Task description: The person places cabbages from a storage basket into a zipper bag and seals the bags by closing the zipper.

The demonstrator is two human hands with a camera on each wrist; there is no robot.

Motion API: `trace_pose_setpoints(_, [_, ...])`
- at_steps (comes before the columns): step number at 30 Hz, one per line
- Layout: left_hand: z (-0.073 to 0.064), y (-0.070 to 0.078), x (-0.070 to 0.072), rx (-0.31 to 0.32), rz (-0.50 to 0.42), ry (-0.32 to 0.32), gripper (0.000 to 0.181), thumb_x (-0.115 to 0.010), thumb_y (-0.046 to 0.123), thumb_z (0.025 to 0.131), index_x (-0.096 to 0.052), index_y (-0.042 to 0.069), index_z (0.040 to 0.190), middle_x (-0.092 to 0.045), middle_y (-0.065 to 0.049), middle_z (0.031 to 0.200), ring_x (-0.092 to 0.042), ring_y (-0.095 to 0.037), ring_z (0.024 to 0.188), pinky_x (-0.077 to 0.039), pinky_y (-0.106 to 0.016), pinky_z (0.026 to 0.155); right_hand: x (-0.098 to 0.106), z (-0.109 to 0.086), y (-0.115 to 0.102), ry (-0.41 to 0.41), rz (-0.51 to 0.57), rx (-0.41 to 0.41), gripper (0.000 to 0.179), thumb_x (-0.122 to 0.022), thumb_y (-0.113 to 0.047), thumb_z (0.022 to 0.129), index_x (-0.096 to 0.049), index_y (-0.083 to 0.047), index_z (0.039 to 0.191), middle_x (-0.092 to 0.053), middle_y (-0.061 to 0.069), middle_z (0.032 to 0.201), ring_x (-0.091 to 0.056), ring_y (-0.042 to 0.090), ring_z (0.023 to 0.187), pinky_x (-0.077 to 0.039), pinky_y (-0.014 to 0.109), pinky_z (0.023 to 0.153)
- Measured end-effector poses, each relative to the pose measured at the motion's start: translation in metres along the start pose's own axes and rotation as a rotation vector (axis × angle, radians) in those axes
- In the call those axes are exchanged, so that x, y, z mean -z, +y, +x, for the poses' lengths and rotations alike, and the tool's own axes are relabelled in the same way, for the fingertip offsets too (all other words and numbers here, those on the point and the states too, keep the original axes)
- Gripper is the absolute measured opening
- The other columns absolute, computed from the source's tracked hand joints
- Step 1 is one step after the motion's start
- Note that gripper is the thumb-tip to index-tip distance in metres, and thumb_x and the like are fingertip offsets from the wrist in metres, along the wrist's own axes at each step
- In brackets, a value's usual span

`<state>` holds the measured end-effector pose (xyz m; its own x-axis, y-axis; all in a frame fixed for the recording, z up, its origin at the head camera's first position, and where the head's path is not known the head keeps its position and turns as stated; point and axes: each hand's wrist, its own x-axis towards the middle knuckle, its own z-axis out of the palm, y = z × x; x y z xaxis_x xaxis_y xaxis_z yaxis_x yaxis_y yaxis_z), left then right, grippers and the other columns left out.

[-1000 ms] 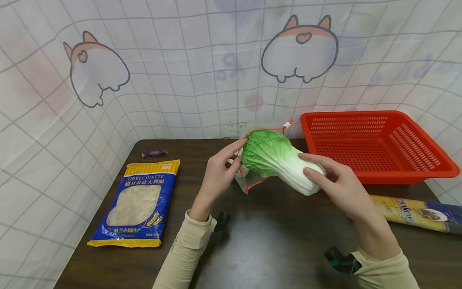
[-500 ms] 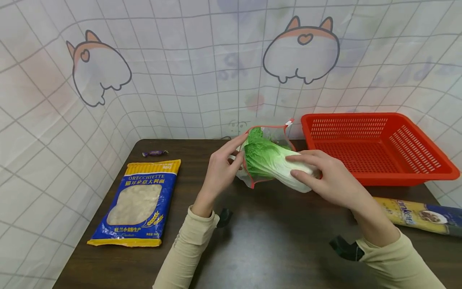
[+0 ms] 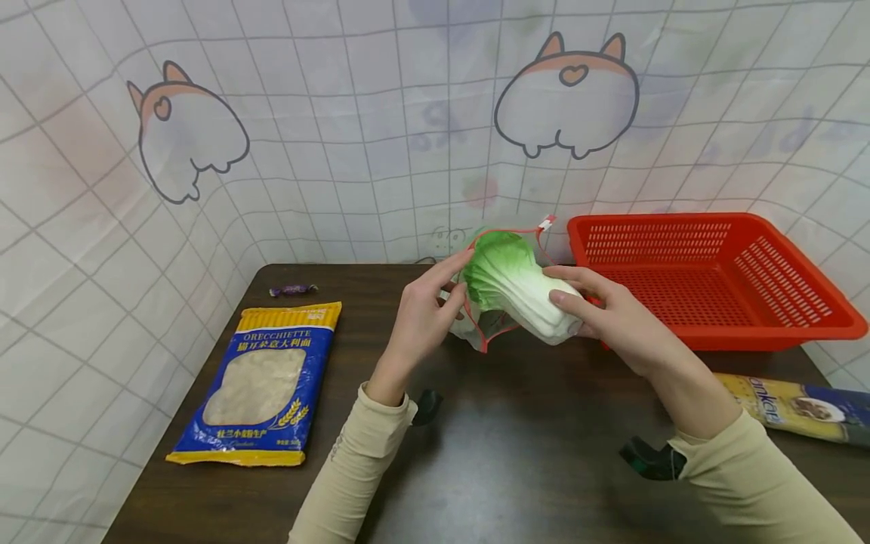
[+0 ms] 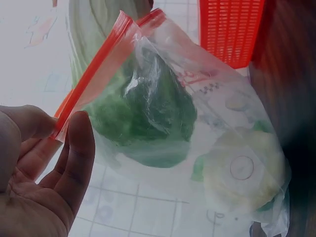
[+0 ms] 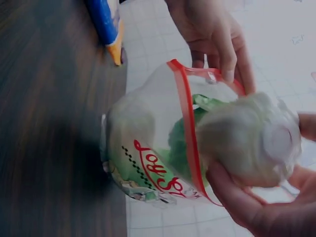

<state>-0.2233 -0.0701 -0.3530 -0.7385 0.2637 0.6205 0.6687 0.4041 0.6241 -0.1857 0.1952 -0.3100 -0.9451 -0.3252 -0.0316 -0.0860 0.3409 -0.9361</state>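
Note:
A Chinese cabbage (image 3: 519, 283) with green leaves and a white base hangs above the table in the head view. My right hand (image 3: 612, 313) grips its white base. My left hand (image 3: 427, 310) pinches the red-zipped rim of a clear zip bag (image 5: 163, 118). The cabbage's leafy end is inside the bag's mouth, while its base sticks out. Through the plastic in the left wrist view, a pale round thing (image 4: 242, 170) with green bits shows lower in the bag; its kind is unclear. In the head view, the cabbage hides part of the bag.
A red plastic basket (image 3: 720, 332) stands at the back right. Yellow-and-blue pasta packaging (image 3: 788, 404) lies in front of it. On the left lie a blue orecchiette bag (image 3: 258, 385) and a small purple-wrapped sweet (image 3: 293, 290). A patterned curtain (image 3: 381, 136) hangs behind the dark table.
My right hand has moved left and slightly up with the cabbage, bringing its leafy end further into the bag. My left hand has shifted slightly right, still holding the rim.

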Motion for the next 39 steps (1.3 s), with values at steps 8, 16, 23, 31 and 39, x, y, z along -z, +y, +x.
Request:
trace_pose_setpoints(8, [0.007,-0.001,-0.001,0.008,-0.001,-0.005,0.044,-0.055,0.002,0.096,-0.057,0.01,0.139,-0.055,-0.001,0.14,-0.067,-0.012,0.078,-0.043,-0.023,0.042,-0.001,0.001,-0.003,0.026,-0.173,0.046,0.051,-0.059,-0.037,0.098,-0.047,-0.021,0.145,-0.05,0.009,0.132,-0.061,0.027,0.095,-0.052,0.03,0.077])
trace_pose_setpoints(16, [0.016,-0.002,-0.006,0.015,-0.042,-0.013,0.045,-0.052,0.002,0.097,-0.053,0.008,0.141,-0.052,-0.003,0.144,-0.067,-0.012,0.068,-0.046,-0.023,0.042,-0.005,0.007,-0.004,0.193,-0.357,0.091,0.051,-0.061,-0.04,0.096,-0.054,-0.018,0.142,-0.05,0.011,0.14,-0.053,0.028,0.108,-0.05,0.038,0.078])
trace_pose_setpoints(23, [0.021,-0.001,-0.008,0.02,-0.042,-0.02,0.044,-0.052,0.002,0.098,-0.053,0.008,0.141,-0.052,-0.004,0.144,-0.068,-0.017,0.064,-0.043,-0.024,0.04,-0.002,0.01,-0.003,0.211,-0.41,0.1,0.052,-0.062,-0.038,0.096,-0.054,-0.016,0.142,-0.049,0.013,0.142,-0.049,0.03,0.114,-0.046,0.043,0.082])
trace_pose_setpoints(31, [0.022,0.0,-0.008,0.03,-0.049,-0.021,0.045,-0.051,0.0,0.097,-0.054,0.008,0.141,-0.052,-0.003,0.144,-0.066,-0.01,0.063,-0.045,-0.024,0.04,-0.001,0.011,0.0,0.106,-0.143,-0.022,0.057,-0.061,-0.042,0.096,-0.046,-0.02,0.146,-0.039,0.011,0.146,-0.052,0.032,0.113,-0.051,0.028,0.079])
trace_pose_setpoints(39, [0.022,0.001,-0.008,0.023,-0.034,-0.017,0.046,-0.05,0.0,0.096,-0.054,0.01,0.141,-0.052,-0.002,0.143,-0.065,-0.007,0.059,-0.035,-0.024,0.036,0.001,0.01,0.002,-0.019,-0.12,-0.029,0.057,-0.064,-0.037,0.095,-0.045,-0.018,0.146,-0.044,0.011,0.139,-0.053,0.031,0.111,-0.049,0.032,0.084])
